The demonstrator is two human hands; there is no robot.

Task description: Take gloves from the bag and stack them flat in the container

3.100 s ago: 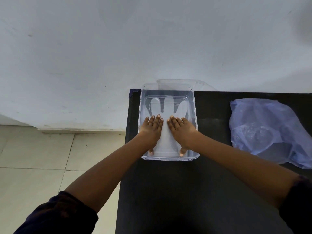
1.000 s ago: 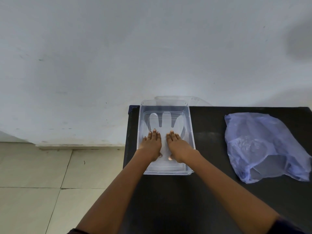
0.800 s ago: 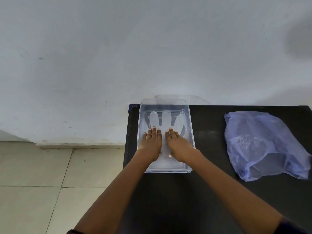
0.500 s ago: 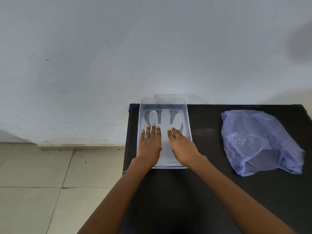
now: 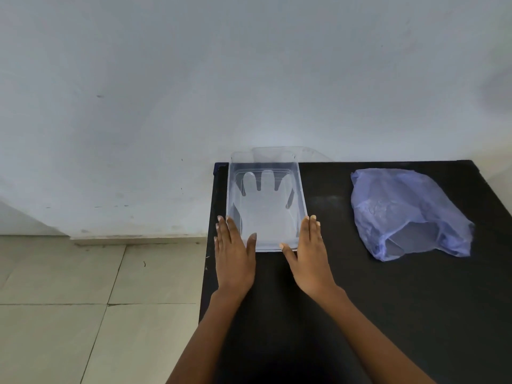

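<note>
A clear plastic container [image 5: 302, 195] stands at the back left corner of the black table [image 5: 360, 300]. Translucent gloves [image 5: 266, 206] lie flat inside it, fingers pointing to the wall. My left hand [image 5: 234, 256] lies flat with straight fingers at the container's near left corner, thumb over its front rim. My right hand [image 5: 311, 259] lies flat at the near right corner, thumb tip at the front rim. Neither hand holds anything. A crumpled blue plastic bag [image 5: 407, 212] lies to the right, its mouth facing me.
The table's left edge [image 5: 206, 273] drops to a tiled floor [image 5: 83, 300]. A white wall [image 5: 249, 79] rises directly behind the container. A clear lid [image 5: 310, 153] leans against the wall behind the container.
Both hands have come out of the container, where they pressed on the gloves, and moved apart to its near corners. The gloves now lie uncovered.
</note>
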